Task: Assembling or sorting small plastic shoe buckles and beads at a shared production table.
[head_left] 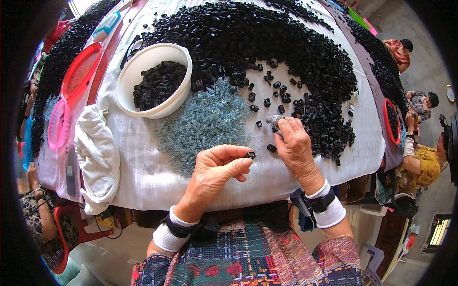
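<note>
Between the thumb and forefinger of my left hand [214, 167] is a small black ring-like plastic part [250, 155], held above the white cloth. To its right, my right hand [296, 143] has its fingers closed at the edge of the loose black parts. A silver-grey covering [274, 118] shows at a fingertip of that hand, with a small dark piece [275, 127] under it in the pinch, partly hidden. Just below lies a single black part [271, 148]. Behind my left hand spreads a heap of small, shiny metal springs [205, 126].
A broad pile of black plastic parts [229, 33] curves across the white-covered table [133, 176]. Left of the springs stands a white bowl [121, 95] partly filled with black parts. A bunched white cloth [95, 157] and red tray [98, 50] lie farther left. Other people sit at both sides.
</note>
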`<state>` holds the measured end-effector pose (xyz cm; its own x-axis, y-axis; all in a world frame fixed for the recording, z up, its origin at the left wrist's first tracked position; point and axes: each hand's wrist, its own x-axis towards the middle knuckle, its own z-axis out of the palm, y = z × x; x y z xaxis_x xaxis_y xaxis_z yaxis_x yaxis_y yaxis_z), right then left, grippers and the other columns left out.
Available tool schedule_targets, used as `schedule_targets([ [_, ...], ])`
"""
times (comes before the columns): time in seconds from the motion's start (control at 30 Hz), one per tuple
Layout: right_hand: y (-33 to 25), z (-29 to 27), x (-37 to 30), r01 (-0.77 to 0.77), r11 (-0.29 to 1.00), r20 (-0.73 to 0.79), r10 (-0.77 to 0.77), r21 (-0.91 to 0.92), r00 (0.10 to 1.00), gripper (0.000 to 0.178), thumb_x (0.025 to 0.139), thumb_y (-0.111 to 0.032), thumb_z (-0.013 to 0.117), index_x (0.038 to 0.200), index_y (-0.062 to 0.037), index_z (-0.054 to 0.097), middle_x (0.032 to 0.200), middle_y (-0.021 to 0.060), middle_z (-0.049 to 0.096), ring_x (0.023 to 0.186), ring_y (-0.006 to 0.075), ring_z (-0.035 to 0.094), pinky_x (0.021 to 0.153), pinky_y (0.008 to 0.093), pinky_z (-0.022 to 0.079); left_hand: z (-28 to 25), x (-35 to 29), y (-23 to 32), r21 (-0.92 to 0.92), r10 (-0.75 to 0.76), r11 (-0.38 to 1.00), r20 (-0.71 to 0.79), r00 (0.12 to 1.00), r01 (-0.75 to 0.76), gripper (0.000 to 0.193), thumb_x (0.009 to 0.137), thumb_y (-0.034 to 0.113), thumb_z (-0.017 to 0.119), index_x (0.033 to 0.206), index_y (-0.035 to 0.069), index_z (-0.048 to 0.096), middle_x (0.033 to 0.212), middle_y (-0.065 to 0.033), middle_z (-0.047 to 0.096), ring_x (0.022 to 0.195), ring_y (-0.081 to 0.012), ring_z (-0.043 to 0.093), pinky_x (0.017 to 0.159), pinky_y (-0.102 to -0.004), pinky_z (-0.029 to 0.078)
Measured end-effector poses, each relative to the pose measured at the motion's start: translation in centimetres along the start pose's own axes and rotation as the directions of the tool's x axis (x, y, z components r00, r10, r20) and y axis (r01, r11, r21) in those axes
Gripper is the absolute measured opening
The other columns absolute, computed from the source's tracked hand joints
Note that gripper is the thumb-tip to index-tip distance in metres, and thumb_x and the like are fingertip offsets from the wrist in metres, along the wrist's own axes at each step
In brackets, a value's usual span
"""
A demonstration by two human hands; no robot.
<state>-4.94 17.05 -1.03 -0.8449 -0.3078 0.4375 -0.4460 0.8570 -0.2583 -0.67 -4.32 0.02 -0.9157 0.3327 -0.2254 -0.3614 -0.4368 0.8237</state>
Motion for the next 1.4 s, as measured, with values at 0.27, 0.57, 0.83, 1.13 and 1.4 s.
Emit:
schedule_targets([
  [0.27,0.2,-0.1,0.9,0.007,1.0,0.069,-0.009,0.024,0.998,0.035,0.07,0.002,0.063,0.103,-0.0024,0.057,0.097,0.0135,0.058,0.092,0.031,0.056,0.079,0.0364,0.048,0.4,-0.1,0.2,-0.014,-0.014,1.0,0.018,1.0,0.014,0.022,0.083,0.006,0.069,0.103,-0.003,0.065,0.085,-0.0078,0.066,0.072,-0.0103,0.062,0.061,-0.0219,0.053],
  [0.57,0.6,0.2,-0.1,0.017,1.0,0.073,-0.017,0.006,0.997,0.035,0.069,0.002,0.06,0.103,-0.0017,0.054,0.092,0.0139,0.056,0.087,0.0315,0.055,0.077,0.0385,0.047,0.5,-0.4,0.0,0.012,-0.01,1.0,0.01,1.0,0.01,0.02,0.083,0.007,0.068,0.101,-0.003,0.065,0.086,-0.0084,0.067,0.069,-0.012,0.062,0.06,-0.0243,0.053],
  [0.83,0.2,-0.5,-0.4,0.001,0.999,0.114,0.005,-0.05,0.993,0.038,0.068,0.002,0.059,0.105,-0.0034,0.052,0.089,0.013,0.053,0.086,0.0301,0.055,0.075,0.0384,0.046,1.1,-0.4,0.0,0.024,-0.03,0.999,0.006,1.0,0.03,0.021,0.082,0.006,0.068,0.101,-0.002,0.065,0.084,-0.0064,0.066,0.071,-0.0103,0.062,0.061,-0.023,0.053],
  [1.13,7.4,-7.1,-2.2,-0.291,0.956,-0.219,0.275,-0.04,0.936,0.016,0.072,0.006,0.053,0.088,-0.0006,0.052,0.081,0.015,0.052,0.072,0.0304,0.055,0.063,0.0385,0.048,0.8,-0.5,0.1,0.06,-0.027,0.998,-0.053,0.998,0.03,0.018,0.083,0.004,0.065,0.1,-0.001,0.064,0.086,-0.008,0.067,0.069,-0.012,0.062,0.06,-0.0266,0.054],
  [1.4,16.5,-10.1,-5.2,-0.574,0.805,-0.295,0.59,0.147,0.751,0.009,0.08,-0.003,0.058,0.087,0.0004,0.056,0.075,0.0102,0.065,0.068,0.0184,0.064,0.064,0.0315,0.05,1.6,0.1,-0.2,0.021,-0.024,0.999,-0.029,0.999,0.024,0.019,0.083,0.007,0.068,0.1,-0.001,0.065,0.084,-0.0065,0.067,0.07,-0.0114,0.063,0.061,-0.025,0.054],
])
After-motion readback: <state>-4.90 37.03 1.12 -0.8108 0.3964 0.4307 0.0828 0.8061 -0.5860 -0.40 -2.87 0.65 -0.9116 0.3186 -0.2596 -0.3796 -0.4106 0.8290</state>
